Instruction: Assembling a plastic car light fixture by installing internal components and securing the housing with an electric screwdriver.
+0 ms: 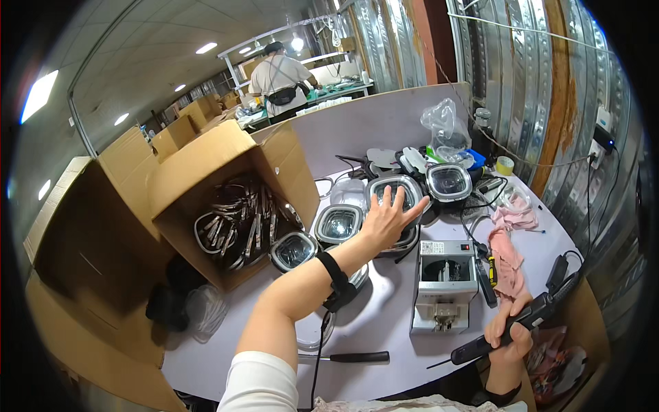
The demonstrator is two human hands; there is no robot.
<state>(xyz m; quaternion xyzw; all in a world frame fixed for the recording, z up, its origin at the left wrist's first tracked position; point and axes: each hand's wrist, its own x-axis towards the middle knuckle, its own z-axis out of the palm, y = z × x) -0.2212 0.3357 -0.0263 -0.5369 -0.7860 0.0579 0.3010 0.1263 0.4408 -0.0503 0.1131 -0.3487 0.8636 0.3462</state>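
My left hand (386, 221) reaches forward over a cluster of black-rimmed lamps with clear lenses. Its fingers are spread across the top of one lamp (413, 187); whether they press on it I cannot tell. In my right hand (509, 336), at the lower right, is a black corded electric screwdriver (473, 349), its thin bit pointing left over the table's front edge. Between the hands stands a grey screw feeder (445, 292). Other lamps lie beside my left arm: one square lamp (340, 224), one tilted lamp (294, 252), and another lamp (449, 181) at the right.
An open cardboard box (199, 165) full of metallic strips and wires stands left. A black-handled screwdriver (360, 357) lies near the front edge. Right are a yellow-and-black screwdriver (492, 271), pink cloth (506, 257), tape roll (504, 165) and plastic bag (445, 127). A person (280, 79) stands far back.
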